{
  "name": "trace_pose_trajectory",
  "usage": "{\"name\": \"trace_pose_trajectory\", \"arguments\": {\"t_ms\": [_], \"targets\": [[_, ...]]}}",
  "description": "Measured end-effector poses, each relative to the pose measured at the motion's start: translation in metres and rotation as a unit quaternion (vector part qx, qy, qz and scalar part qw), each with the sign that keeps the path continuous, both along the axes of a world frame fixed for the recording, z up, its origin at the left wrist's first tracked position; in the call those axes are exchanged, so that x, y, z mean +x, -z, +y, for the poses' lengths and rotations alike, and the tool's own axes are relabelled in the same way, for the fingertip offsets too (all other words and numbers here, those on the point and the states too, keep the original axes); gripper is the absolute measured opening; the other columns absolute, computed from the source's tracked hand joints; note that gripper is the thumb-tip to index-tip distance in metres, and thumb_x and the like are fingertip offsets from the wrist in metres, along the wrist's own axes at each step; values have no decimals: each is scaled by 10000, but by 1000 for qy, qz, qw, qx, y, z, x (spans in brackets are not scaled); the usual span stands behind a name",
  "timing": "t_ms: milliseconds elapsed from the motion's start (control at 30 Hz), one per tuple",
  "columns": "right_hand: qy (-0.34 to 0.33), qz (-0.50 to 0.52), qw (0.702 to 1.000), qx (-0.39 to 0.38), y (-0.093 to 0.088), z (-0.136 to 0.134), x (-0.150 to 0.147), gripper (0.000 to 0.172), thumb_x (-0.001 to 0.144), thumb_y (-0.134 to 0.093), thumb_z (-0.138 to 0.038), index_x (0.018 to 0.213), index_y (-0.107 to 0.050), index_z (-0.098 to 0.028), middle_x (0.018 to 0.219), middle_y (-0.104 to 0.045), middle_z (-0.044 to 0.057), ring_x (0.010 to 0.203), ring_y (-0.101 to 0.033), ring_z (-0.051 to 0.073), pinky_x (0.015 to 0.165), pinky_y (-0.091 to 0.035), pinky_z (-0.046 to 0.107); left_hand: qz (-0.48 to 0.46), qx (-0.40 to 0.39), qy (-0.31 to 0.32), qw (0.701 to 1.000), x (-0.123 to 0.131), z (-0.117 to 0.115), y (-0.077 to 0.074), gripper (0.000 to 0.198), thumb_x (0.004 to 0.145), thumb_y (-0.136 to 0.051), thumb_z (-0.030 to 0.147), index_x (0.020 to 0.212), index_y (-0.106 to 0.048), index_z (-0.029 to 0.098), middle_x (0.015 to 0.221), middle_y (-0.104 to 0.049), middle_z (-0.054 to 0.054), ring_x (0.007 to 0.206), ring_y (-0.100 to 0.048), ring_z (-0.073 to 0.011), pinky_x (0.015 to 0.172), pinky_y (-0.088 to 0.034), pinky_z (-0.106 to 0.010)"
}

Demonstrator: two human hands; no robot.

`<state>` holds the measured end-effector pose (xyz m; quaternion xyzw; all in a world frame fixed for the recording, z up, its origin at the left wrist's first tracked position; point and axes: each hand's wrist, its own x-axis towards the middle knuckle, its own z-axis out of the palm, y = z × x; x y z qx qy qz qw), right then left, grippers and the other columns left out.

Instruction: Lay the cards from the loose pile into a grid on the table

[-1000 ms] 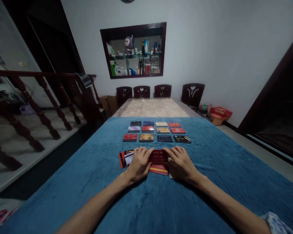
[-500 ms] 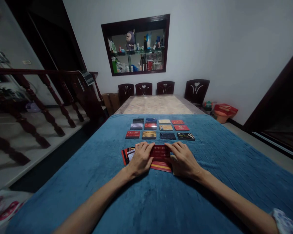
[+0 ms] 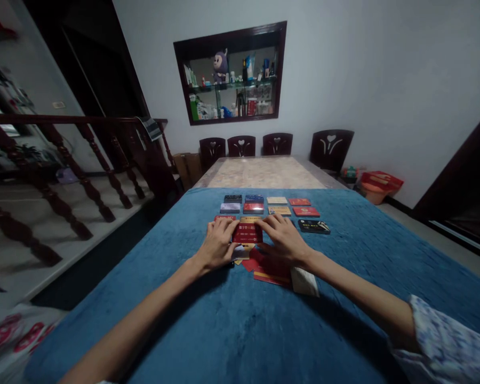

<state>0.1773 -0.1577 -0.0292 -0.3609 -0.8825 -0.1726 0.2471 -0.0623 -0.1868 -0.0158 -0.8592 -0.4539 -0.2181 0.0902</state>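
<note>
Far L, at 8 o'clock from the red card, a white plastic bag w/ pink-red print sits low by the table. At 9–10, a dk wooden railing w/ turned posts runs over a pale floor, striped cloth slung near its far end, dk doorway behind. At 10–11, a cardboard box stands next to the L-most of four dk chairs w/ heart cut-outs, lined up at the table's far end, 11 to 1–2. Above them, approx 12, a wall niche w/ glass shelf: purple plush toy, bottles, misc. Table has a bare pale patterned top at 12; blue cloth covers the near part, nap a bit uneven. L hand pinches red card's L edge; R hand grips its R edge, so card is btwn both, tilted, face to wearer. Can't tell if it's one card or several. Beyond, 11 to 2: rows of card stacks, front row partly hidden. Loose cards overlap on cloth, 5–6. Patterned sleeve at 4; orange bin w/ red bag on floor, 2–3.
</note>
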Motion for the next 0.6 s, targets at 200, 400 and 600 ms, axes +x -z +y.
{"name": "trace_pose_trajectory", "arguments": {"t_ms": [200,400,600], "targets": [[24,-48,996,-70,-20,20,-38,500,872,-630,-406,1300,-557,-158,1199,-592,160,1094,-461,302,841,-372,389,29,-18,-54,998,-27,19,-9,589,794,-570,145,1374,-473,170,1328,-508,-174,1207,-464,-326,969,-386,-502],[44,-93,985,-138,-37,39,-66,516,884,-598,-428,1326,-532,-170,1254,-552,172,1151,-440,314,864,-401,401,81,-58,-106,989,-43,40,-17,568,826,-559,149,1384,-455,159,1361,-502,-176,1216,-456,-322,970,-391,-506],[53,-120,973,-188,-37,63,-85,469,878,-599,-445,1262,-570,-176,1245,-555,172,1163,-447,321,888,-436,439,73,-135,-121,981,-55,67,-13,514,834,-563,141,1339,-483,187,1345,-520,-138,1204,-471,-303,966,-429,-477]]}}
